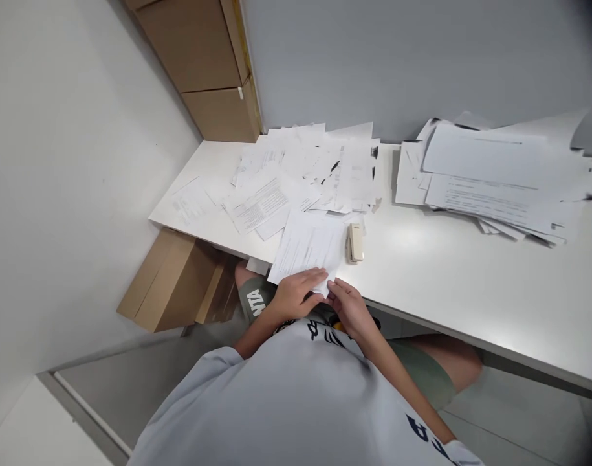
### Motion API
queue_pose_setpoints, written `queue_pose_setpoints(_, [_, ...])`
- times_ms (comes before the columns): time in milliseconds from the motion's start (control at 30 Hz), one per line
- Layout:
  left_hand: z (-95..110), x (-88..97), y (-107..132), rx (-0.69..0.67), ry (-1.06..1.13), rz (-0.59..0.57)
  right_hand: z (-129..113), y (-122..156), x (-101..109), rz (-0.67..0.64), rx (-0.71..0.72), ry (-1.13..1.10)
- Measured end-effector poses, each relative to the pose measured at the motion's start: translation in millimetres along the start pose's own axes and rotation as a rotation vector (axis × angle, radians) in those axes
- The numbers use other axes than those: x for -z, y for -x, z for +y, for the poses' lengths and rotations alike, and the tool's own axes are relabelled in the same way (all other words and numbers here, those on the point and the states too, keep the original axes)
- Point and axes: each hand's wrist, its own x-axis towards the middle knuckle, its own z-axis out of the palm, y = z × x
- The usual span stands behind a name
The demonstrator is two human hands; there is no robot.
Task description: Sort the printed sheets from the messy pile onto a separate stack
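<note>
A small sheaf of printed white paper [308, 246] lies at the near edge of the white desk [422, 272], overhanging it slightly. My left hand [296, 294] rests on the sheaf's near corner, fingers curled over the paper. My right hand [349, 307] pinches the same corner from the right. A beige stapler [355, 243] lies on the desk just right of the sheaf, a short way beyond my right hand.
A loose spread of printed sheets [300, 175] covers the desk's back left. A second thick pile of papers [490, 181] sits at the back right. Cardboard boxes [174, 281] stand under the desk at left, and taller boxes [203, 65] are stacked in the far corner.
</note>
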Motion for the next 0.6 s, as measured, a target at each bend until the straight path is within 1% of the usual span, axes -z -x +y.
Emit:
queue_pose_setpoints(33, [1,3.2,2,0.051,0.098,0.086,-1,1,-1,0.028,0.025,0.036])
queue_pose_setpoints(67, [0,6.2,5,0.122,0.169,0.219,-2,2,-1,0.052,0.038,0.075])
queue_pose_setpoints(133, [-7,8.8,10,0.317,0.225,0.592,-4,5,3,0.062,0.036,0.133])
queue_pose_setpoints(167, [-12,7.4,12,0.418,0.235,0.778,-5,6,7,0.042,0.028,0.152])
queue_pose_setpoints(200, [-16,3.8,15,0.506,0.261,0.919,-5,8,11,0.009,0.022,0.169])
queue_pose_setpoints(233, [-21,-1.8,18,0.578,0.314,1.001,-5,8,16,-0.027,0.024,0.193])
queue_pose_setpoints(267, [-24,-9.0,21,0.637,0.390,1.033,-5,9,20,-0.052,0.038,0.229])
queue_pose_setpoints(367, [-28,-32.0,32,0.752,0.622,0.984,-5,9,31,-0.069,0.115,0.367])
queue_pose_setpoints(433, [-26,-41.1,38,0.811,0.736,0.965,-8,8,37,-0.069,0.158,0.438])
queue_pose_setpoints(500, [-25,-42.5,42,0.821,0.804,0.945,-14,7,41,-0.089,0.179,0.501])
queue_pose_setpoints(600, [-24,-34.3,45,0.764,0.778,0.945,-32,2,47,-0.098,0.213,0.599])
